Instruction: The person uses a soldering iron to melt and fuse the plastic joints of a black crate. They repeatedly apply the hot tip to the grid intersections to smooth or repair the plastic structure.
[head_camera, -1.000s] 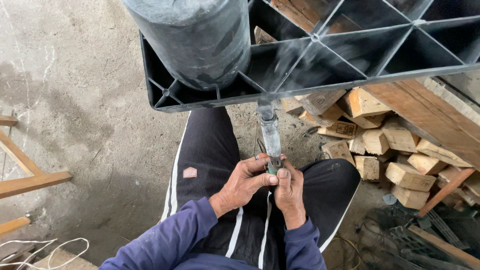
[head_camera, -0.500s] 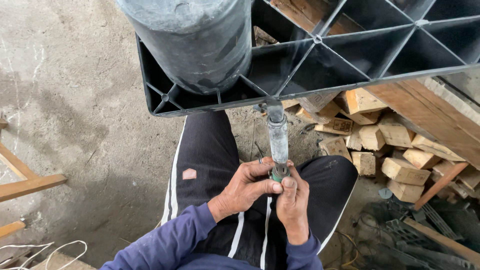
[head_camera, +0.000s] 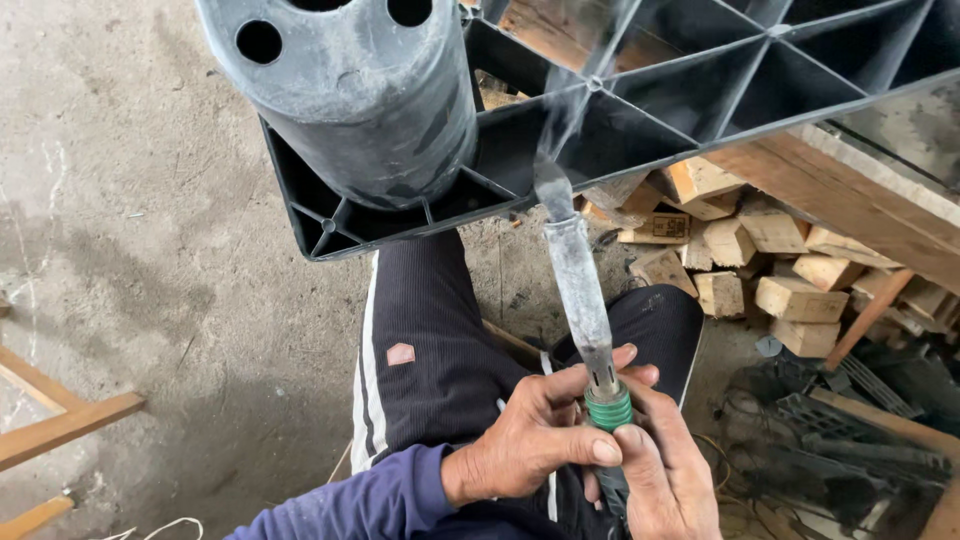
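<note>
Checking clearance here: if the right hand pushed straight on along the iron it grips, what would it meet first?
Probably the black plastic pallet: the right hand aims the soldering iron at its smoking rib.

My right hand (head_camera: 665, 480) runs off the bottom edge, so its grip below the iron's (head_camera: 580, 300) green collar (head_camera: 608, 408) is cut off. My left hand's (head_camera: 530, 440) fingers (head_camera: 585, 448) cover the handle. The tip is blurred by smoke against the pallet (head_camera: 700, 90). The pallet's top and right run out of view.
</note>
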